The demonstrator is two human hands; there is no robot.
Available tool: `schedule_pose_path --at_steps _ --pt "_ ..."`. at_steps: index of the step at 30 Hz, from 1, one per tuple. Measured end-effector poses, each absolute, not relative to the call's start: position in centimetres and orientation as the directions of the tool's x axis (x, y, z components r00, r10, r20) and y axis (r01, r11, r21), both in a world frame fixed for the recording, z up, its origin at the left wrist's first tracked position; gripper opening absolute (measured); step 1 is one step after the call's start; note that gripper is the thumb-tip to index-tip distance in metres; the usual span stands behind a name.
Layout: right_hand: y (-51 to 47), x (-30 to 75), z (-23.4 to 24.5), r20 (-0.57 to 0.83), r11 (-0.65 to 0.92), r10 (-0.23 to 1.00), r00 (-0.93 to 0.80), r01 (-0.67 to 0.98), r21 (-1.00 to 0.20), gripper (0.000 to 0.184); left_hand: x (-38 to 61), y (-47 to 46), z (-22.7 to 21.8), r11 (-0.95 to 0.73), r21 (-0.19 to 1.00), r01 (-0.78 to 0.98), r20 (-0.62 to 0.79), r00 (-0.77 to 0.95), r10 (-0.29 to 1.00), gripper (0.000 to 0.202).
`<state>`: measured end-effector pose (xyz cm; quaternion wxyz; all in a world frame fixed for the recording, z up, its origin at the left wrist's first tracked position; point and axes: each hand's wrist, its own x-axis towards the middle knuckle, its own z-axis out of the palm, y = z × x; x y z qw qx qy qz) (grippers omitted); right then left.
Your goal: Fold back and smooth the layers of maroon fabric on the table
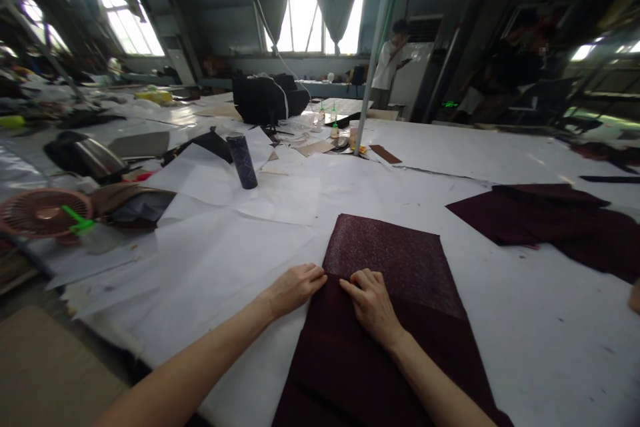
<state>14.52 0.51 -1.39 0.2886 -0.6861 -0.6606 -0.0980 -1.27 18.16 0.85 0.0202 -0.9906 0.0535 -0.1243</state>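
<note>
A dark maroon fabric piece (390, 320) lies lengthwise in front of me on the white table. Its far part (395, 253) has a speckled, slightly shiny surface; a plain matte layer covers the near part, and their border runs across by my hands. My left hand (300, 287) pinches the fabric's left edge at that border. Just to the right, my right hand (373, 303) rests on the cloth, fingers bent and pressed down on the layer's edge, index finger pointing left. Its thumb is mostly hidden.
More maroon fabric (540, 217) lies at right; a hand (634, 297) shows at the right edge. White paper sheets (225, 253), a dark patterned cylinder (242, 160), a pink fan (47, 212) and a glue bottle (95, 233) are at left. A pole (375, 53) rises behind; a person (387, 67) stands beyond.
</note>
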Motion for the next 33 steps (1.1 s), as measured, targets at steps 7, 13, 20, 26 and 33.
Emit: schedule_pose_path --at_steps 7,13,20,26,33 --pt "0.7 14.6 -1.8 0.539 0.039 0.836 0.108 0.966 -0.255 0.025 -0.9 16.4 4.3 -0.995 -0.103 -0.005 0.18 0.983 -0.023 0.028" --pt "0.5 15.1 -2.0 0.545 0.04 0.831 0.109 0.966 -0.254 0.025 1.1 14.0 3.4 -0.99 -0.142 -0.026 -0.054 0.998 -0.019 0.024" --pt "-1.2 16.8 -2.4 0.523 0.062 0.848 0.091 0.961 -0.269 0.029 1.4 13.3 3.4 -0.982 -0.191 0.001 -0.109 0.994 0.022 0.033" --pt "-2.7 18.0 -2.6 0.489 0.044 0.868 0.088 0.967 -0.252 0.031 1.9 12.7 3.7 -0.972 -0.231 -0.037 -0.168 0.986 0.002 0.038" --pt "-4.1 19.0 -2.4 0.492 0.048 0.866 0.085 0.967 -0.252 0.031 2.2 10.4 3.0 -0.948 -0.317 0.039 -0.131 0.988 0.085 0.04"
